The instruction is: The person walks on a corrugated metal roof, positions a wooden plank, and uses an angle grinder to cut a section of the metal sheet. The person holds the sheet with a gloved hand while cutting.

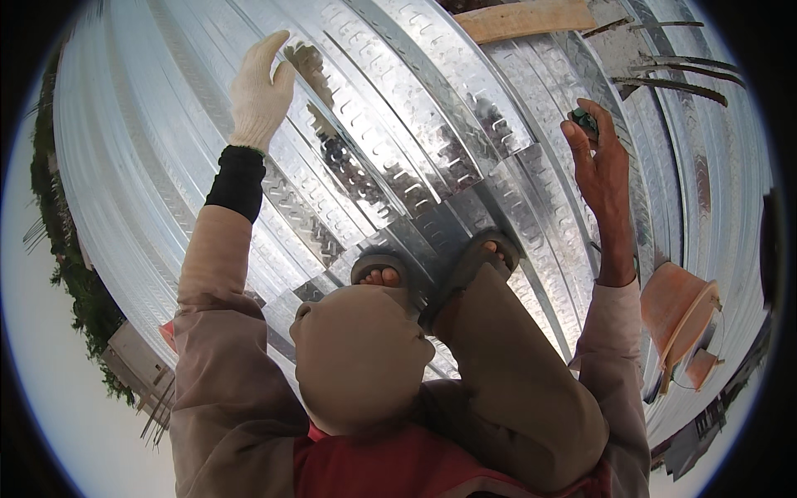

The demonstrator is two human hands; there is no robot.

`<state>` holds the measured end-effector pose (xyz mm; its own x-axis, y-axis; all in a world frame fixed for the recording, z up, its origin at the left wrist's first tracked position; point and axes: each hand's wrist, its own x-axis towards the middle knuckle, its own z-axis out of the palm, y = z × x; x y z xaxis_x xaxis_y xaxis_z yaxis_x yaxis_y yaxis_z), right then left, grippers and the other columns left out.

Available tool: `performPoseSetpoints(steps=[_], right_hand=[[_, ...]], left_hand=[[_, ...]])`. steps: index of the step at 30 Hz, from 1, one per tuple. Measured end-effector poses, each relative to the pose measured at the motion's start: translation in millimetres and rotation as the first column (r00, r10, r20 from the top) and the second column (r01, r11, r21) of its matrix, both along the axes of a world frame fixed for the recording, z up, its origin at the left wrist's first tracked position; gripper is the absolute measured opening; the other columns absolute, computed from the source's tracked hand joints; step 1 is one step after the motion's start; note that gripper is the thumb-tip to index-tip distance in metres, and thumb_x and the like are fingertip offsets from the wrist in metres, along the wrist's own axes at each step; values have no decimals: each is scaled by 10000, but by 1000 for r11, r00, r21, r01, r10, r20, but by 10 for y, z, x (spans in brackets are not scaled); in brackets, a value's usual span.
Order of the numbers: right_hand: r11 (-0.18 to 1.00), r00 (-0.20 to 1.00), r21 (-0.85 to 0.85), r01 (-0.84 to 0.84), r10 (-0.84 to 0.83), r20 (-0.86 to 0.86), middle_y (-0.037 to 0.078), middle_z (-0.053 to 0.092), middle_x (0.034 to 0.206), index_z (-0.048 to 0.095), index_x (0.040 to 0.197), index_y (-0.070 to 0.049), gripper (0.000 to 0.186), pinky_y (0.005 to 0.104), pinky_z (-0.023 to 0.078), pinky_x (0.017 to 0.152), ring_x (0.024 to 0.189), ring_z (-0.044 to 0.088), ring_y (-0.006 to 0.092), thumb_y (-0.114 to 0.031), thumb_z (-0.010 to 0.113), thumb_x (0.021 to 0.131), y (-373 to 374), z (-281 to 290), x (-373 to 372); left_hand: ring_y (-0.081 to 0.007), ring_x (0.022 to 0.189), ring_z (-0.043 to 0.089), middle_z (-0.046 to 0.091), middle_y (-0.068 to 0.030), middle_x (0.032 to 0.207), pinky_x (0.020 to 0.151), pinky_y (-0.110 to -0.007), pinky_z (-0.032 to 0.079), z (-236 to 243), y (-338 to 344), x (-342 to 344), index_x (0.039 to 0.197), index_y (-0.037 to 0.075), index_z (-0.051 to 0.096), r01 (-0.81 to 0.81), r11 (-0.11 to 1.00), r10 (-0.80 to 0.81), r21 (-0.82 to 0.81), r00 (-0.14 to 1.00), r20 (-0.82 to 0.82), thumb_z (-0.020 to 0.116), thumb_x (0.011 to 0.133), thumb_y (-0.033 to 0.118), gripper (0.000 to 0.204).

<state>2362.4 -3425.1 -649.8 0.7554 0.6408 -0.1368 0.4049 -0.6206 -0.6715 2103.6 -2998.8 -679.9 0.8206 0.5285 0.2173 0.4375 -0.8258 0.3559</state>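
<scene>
Ridged silver metal decking sheets (432,108) spread beneath me. My left hand (259,91), in a white knit glove with a black cuff, is over the sheets at upper left, thumb apart from the fingers and holding nothing. My bare right hand (602,178) grips a small dark green and black object (584,122) between thumb and fingers at the right; I cannot make out what it is. My sandalled feet (378,272) rest on a darker overlap of the sheets, and my knees are bent.
A wooden plank (523,18) lies at the top, beside bent rebar (681,83) and a concrete patch. An orange bucket (672,311) with a smaller one (704,365) sits at the right. Greenery (91,307) and rebar stand beyond the decking's left edge.
</scene>
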Motion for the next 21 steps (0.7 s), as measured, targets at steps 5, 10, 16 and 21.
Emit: performPoseSetpoints(steps=[5,10,16,21], right_hand=[[869,871,-63,491,-487,68,180,768,1210,614,1492,28,583,372,558,1039,1133,742,242,-451,568,1164,-1928,909,-628],[387,415,-263,884,-908,56,193,767,1229,643,1441,43,535,420,612,955,1068,772,292,-400,551,1155,-2876,1223,-2207],[-245,-411,-524,815,-883,-227,184,497,1536,386,1633,-31,692,449,537,1047,1289,589,289,-132,640,997,-3247,860,-4572],[-230,-433,-787,573,-900,-52,243,529,1555,265,1704,-54,998,564,469,1169,1428,534,400,-152,741,833,-3190,43,-5651]], left_hand=[[-384,1459,557,641,-170,1539,1213,-474,455,-124,-537,342,1499,63,645,209,977,-211,45,977,33,645,1062,264,481],[-413,1371,520,583,-164,1557,1164,-553,380,-148,-787,517,1512,38,576,344,936,-325,70,925,-197,621,1069,377,560],[-514,1537,448,509,-320,1632,1286,-569,360,383,-702,-162,1599,-48,497,338,939,-341,-70,878,-335,595,1133,364,630],[-422,1531,512,534,-259,1654,1247,-490,444,1295,-633,-998,1593,-7,533,238,890,-456,-389,477,-752,639,1095,304,597]])
